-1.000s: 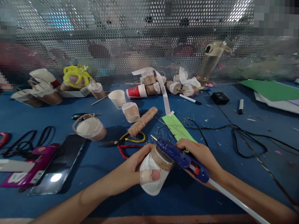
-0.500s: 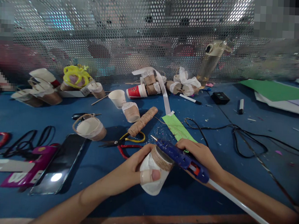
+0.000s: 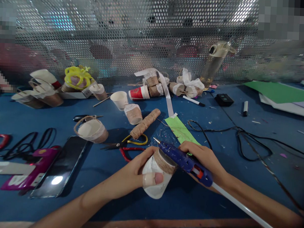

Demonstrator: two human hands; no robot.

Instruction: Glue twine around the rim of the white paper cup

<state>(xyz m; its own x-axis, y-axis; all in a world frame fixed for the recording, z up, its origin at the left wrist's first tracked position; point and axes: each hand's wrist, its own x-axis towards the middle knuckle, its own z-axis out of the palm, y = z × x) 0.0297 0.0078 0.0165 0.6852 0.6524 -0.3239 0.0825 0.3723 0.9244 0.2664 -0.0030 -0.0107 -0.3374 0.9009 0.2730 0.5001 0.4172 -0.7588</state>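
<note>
My left hand [image 3: 136,175] is closed round a white paper cup [image 3: 155,187], tilted, with brown twine [image 3: 165,161] wound about one end. A bandage wraps the left thumb. In my right hand [image 3: 202,160] is a blue glue gun [image 3: 185,161], its metal tip pointing up and left past the cup. A long white glue stick [image 3: 248,212] runs out of its back. Just beyond the hands lie scissors [image 3: 125,146] with yellow and red handles, a roll of twine [image 3: 145,123] and a green strip [image 3: 181,128].
A twine-handled cup [image 3: 93,130], a phone [image 3: 61,167] and a purple packet [image 3: 33,169] lie to the left. Several decorated cups stand farther back, near a water bottle [image 3: 214,64] and a perforated metal screen [image 3: 135,36]. A black cable [image 3: 247,128] loops across the right side.
</note>
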